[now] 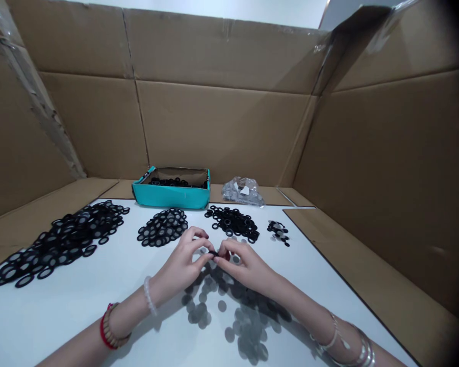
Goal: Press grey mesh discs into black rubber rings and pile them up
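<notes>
Right now, the person's left hand [179, 266] and right hand [247, 266] are pinching a small black ring [213, 253] closed-grip between their fingertips, working above loose grey discs [229, 306] on the white tabletop [61, 326], with heaps of black rings [162, 228] lying beyond.

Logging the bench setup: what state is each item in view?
Left hand: pinching small black ring
Right hand: pinching same ring
Teal box: open, holding black rings
Clear plastic bag: crumpled, grey contents
Flat round grey discs: scattered loose
Black rings with grey centres: heaped leftward
</notes>
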A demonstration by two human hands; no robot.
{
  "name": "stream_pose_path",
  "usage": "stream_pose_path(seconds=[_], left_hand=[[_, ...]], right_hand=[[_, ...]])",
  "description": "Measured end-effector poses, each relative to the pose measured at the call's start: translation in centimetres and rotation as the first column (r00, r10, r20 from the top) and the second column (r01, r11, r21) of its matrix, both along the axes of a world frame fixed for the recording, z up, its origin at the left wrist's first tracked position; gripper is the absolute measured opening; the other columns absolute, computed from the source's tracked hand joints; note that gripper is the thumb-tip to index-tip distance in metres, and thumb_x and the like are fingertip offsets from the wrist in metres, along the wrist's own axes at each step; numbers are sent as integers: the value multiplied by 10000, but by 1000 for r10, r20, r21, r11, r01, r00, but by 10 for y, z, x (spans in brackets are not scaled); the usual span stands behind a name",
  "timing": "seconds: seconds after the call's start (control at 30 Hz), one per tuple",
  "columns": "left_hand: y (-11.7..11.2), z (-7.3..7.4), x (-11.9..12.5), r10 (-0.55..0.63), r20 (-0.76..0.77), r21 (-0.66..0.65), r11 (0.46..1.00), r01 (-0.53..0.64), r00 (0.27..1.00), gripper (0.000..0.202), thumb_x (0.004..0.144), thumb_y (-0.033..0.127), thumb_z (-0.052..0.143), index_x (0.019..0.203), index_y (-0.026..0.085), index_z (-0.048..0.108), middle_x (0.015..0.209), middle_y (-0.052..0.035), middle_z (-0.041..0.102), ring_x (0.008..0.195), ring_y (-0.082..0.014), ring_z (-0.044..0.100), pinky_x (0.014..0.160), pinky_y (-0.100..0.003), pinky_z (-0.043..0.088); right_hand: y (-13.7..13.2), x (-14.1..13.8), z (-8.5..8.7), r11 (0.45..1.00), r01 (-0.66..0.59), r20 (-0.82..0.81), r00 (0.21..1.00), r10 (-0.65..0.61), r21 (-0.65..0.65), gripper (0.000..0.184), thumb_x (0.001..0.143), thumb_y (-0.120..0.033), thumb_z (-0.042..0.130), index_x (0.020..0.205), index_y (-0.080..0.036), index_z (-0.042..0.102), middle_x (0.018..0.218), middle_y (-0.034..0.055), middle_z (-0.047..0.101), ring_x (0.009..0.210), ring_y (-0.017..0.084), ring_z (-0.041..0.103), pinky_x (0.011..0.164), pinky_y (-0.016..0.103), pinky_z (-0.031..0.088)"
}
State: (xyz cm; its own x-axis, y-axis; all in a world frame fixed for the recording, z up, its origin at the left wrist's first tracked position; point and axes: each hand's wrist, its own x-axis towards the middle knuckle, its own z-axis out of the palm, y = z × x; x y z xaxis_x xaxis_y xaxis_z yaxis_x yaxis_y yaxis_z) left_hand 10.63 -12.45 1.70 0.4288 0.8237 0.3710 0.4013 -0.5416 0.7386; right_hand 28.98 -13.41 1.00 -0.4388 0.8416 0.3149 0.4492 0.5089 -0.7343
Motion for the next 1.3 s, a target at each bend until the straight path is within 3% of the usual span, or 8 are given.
stream_pose_path(seconds=[0.1,0.2,0.37,0.43,0.6,0.73,1.1,1.3], left_hand=[[-1,-1,0,33,-21,36,999,-32,999,110,821,186,507,803,206,613,996,-63,478,1017,-224,469,920,-375,368],[1,-2,2,67,34,-12,998,-67,997,100,807,200,529,785,199,626,981,-60,487,1006,-223,482,906,-360,377],[2,-4,6,77,195,-326,945,-10,978,164,801,297,540,791,161,631,864,-55,577,825,-207,566,727,-314,458],[1,-4,7,72,233,-373,928,21,970,171,807,305,532,824,161,622,858,-56,600,816,-206,574,714,-312,466],[-1,-3,3,16,82,-76,997,-10,996,91,806,210,532,838,198,616,1015,-67,527,1011,-222,503,902,-361,397],[-1,-5,2,64,-5,60,996,-64,998,113,822,165,502,820,210,605,1003,-63,486,1010,-222,477,907,-374,381],[5,-8,3,20,150,-254,967,19,988,105,788,259,559,758,164,593,858,-46,565,859,-191,553,749,-283,455],[3,-8,5,29,157,-207,978,4,987,113,793,257,556,732,164,582,828,-39,551,825,-188,549,716,-282,449]], right_hand=[[-3,-3,-1,999,36,-16,999,-36,33,227,848,-213,488,634,-187,415,661,-25,455,642,128,449,582,231,338],[-4,-5,-2,997,51,-35,998,-49,65,231,862,-225,467,642,-191,406,664,-22,445,644,130,444,582,236,332],[0,-4,-4,998,53,-80,996,-49,46,86,866,-230,496,788,-195,504,752,-7,512,698,136,482,642,244,371],[2,-3,-6,997,47,-75,996,-43,53,88,865,-226,502,784,-194,514,751,-7,517,708,139,489,652,246,374],[3,-2,-8,999,33,1,999,-33,23,159,852,-231,517,700,-184,503,714,-11,513,695,139,495,632,244,367],[-1,-5,-8,997,71,-11,997,-71,22,196,852,-217,490,662,-187,451,671,-18,484,654,132,459,580,233,344],[4,-1,-3,998,18,-138,990,-25,-55,196,897,-300,446,781,-182,552,745,1,550,691,139,494,626,239,377],[2,-2,-2,1000,19,-91,996,-21,-19,173,866,-258,494,712,-184,520,693,-14,523,675,134,493,621,233,370]])
